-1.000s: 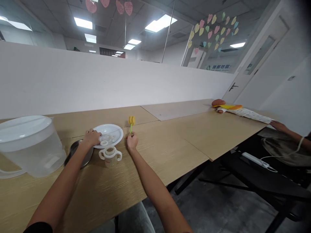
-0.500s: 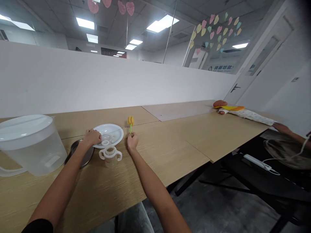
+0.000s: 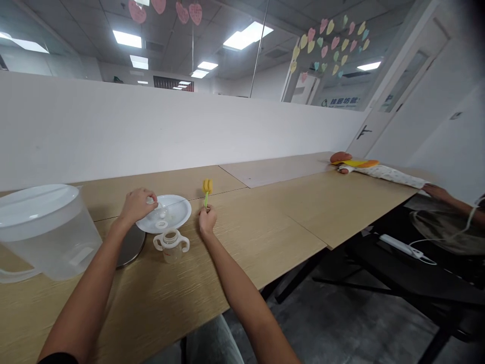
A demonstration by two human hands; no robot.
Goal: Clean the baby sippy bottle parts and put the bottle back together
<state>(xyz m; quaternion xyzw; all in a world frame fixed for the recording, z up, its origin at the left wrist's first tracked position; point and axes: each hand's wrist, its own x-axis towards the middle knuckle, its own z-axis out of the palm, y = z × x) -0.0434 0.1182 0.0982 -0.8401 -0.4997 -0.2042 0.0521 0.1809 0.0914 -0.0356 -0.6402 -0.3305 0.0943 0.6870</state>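
My left hand point(image 3: 137, 204) is raised over the left rim of a white plate point(image 3: 178, 216), its fingers pinched on a small clear piece I cannot make out. A white ring point(image 3: 162, 224) and other small clear parts lie on the plate. My right hand point(image 3: 207, 220) is closed round the green stem of a small brush with a yellow sponge head point(image 3: 206, 186), held upright just right of the plate. A handled baby cup point(image 3: 171, 244) without its lid stands on the wooden table point(image 3: 242, 227) in front of the plate.
A large clear jug with a white lid point(image 3: 45, 230) stands at the left. A metal dish point(image 3: 131, 244) lies beside it, partly under the plate. At the far right another person's hand point(image 3: 437, 192) rests by a patterned cloth point(image 3: 386, 174); a power strip point(image 3: 396, 244) lies below.
My left hand has lifted from the plate's rim and now pinches a small clear piece above it. The right hand and brush have stayed put.
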